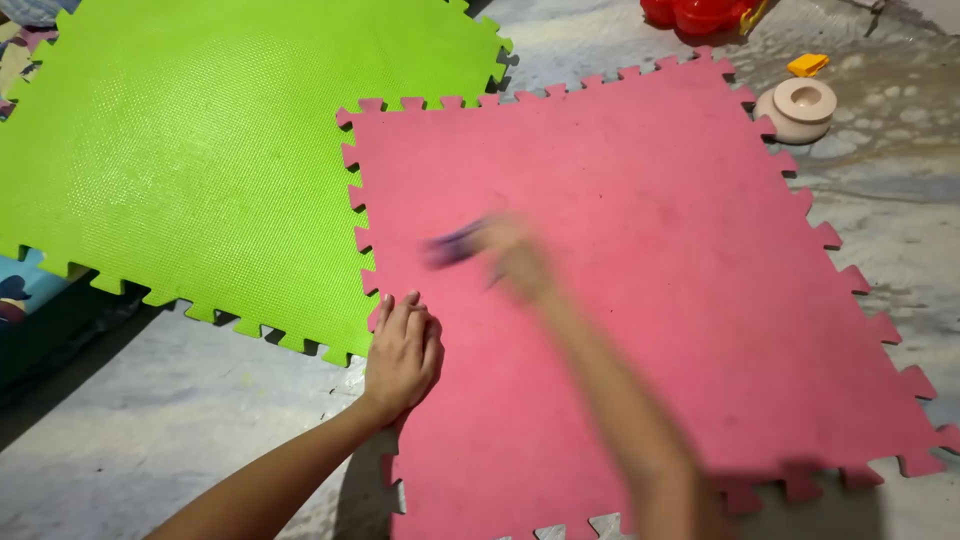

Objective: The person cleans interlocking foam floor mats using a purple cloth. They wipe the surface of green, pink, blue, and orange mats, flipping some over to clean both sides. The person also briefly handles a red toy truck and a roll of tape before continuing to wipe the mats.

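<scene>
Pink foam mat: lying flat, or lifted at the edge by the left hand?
Flat. The pink foam mat lies spread on the floor; the left hand presses its left edge down, overlapping the green mat.

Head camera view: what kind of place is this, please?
Probably a home floor used as a child's play area: interlocking foam mats, a pink mat and a green mat, lie on the bare floor, with red plastic toys nearby.
</scene>
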